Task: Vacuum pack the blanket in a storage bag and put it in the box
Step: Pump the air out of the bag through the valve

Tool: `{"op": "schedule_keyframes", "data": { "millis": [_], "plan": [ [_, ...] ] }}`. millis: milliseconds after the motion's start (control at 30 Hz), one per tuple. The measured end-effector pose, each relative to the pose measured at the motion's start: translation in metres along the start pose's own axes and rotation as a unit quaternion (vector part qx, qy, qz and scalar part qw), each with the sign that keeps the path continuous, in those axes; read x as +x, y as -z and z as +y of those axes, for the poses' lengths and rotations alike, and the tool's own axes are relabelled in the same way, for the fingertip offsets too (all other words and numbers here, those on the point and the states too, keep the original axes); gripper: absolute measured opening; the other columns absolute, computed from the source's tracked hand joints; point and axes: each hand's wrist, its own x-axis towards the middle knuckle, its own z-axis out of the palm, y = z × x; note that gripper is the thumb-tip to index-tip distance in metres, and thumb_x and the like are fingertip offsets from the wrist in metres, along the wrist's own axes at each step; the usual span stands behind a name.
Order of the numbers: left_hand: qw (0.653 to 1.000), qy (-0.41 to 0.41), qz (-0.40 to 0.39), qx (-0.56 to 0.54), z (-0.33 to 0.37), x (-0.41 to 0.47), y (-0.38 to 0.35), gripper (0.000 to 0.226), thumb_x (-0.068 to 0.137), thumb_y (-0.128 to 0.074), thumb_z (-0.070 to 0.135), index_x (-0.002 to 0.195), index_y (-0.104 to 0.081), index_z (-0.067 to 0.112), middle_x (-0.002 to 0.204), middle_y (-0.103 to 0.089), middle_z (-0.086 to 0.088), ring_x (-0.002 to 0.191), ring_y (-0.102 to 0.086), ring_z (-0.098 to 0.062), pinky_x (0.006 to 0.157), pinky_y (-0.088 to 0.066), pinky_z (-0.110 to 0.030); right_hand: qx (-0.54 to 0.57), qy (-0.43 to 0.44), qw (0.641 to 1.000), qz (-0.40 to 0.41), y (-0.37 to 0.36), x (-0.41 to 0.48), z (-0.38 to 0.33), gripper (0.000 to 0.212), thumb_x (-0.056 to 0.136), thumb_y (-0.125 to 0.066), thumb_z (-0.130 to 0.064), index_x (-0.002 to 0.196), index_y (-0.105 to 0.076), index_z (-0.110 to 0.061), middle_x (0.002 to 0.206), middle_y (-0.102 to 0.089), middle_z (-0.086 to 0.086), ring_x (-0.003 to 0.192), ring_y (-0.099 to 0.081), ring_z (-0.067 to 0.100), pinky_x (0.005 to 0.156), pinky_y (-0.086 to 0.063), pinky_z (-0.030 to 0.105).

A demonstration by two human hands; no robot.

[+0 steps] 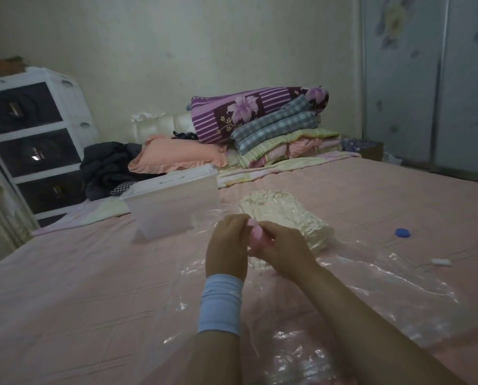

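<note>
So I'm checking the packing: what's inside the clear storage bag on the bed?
Inside the storage bag lies the folded cream blanket. Both hands, left hand and right hand, hold a pink object and cover its near end.

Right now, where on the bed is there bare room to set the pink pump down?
Bare sheet lies left of the storage bag, in front of the box, and far right beyond the blue cap. Around the blanket and both hands it is crowded, as is the head end with pillows and folded bedding.

A cream blanket, folded, lies inside the clear, crinkled storage bag on the bed. The translucent box sits just left of it, lid on.
</note>
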Motion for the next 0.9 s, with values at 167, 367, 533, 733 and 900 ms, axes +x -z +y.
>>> {"op": "schedule_keyframes", "data": {
  "millis": [167,367,533,733,900],
  "plan": [
    [0.997,-0.020,0.069,0.022,0.016,0.017,0.030,0.023,0.093,-0.050,0.023,0.093,-0.067,0.007,0.082,-0.065,-0.005,0.076,-0.056,-0.017,0.068,-0.049,-0.029,-0.015,0.010,1.000,-0.006,0.001,0.002,-0.002,0.052,0.069,-0.087,-0.043,0.116,-0.067,-0.034,0.094,-0.071,-0.016,0.083,-0.064,0.008,0.073,-0.047,0.021],
    [0.973,-0.063,0.218,0.049,0.027,0.044,0.081,0.019,0.098,-0.054,0.018,0.097,-0.066,0.004,0.087,-0.060,0.000,0.079,-0.053,-0.013,0.074,-0.041,-0.018,0.015,-0.012,1.000,-0.007,0.003,0.003,0.000,0.052,0.066,-0.090,-0.038,0.114,-0.069,-0.037,0.084,-0.067,-0.025,0.082,-0.060,-0.007,0.069,-0.041,0.012],
    [0.976,-0.012,0.217,-0.006,0.023,0.034,0.048,0.015,0.096,-0.055,0.012,0.101,-0.068,0.008,0.089,-0.060,0.005,0.081,-0.054,-0.012,0.075,-0.041,-0.014,0.011,-0.016,1.000,-0.012,0.000,-0.002,0.000,0.051,0.068,-0.090,-0.037,0.115,-0.069,-0.036,0.092,-0.072,-0.018,0.087,-0.064,0.004,0.072,-0.044,0.015],
    [0.996,0.069,-0.023,-0.046,0.014,-0.003,0.006,0.039,0.090,-0.040,0.038,0.093,-0.068,0.011,0.089,-0.067,-0.004,0.085,-0.057,-0.021,0.077,-0.047,-0.033,-0.001,0.011,1.000,0.011,-0.003,-0.004,-0.006,0.041,0.080,-0.064,-0.062,0.108,-0.070,-0.034,0.072,-0.062,-0.021,0.068,-0.057,-0.004,0.061,-0.037,0.015],
    [0.999,0.032,0.025,-0.016,0.016,0.008,0.027,0.019,0.092,-0.049,0.021,0.090,-0.065,0.011,0.081,-0.066,-0.004,0.078,-0.058,-0.023,0.070,-0.051,-0.038,-0.010,0.014,1.000,-0.001,-0.003,-0.003,-0.007,0.043,0.076,-0.084,-0.043,0.115,-0.068,-0.035,0.086,-0.069,-0.019,0.078,-0.062,0.001,0.065,-0.039,0.015]
  ]
}}
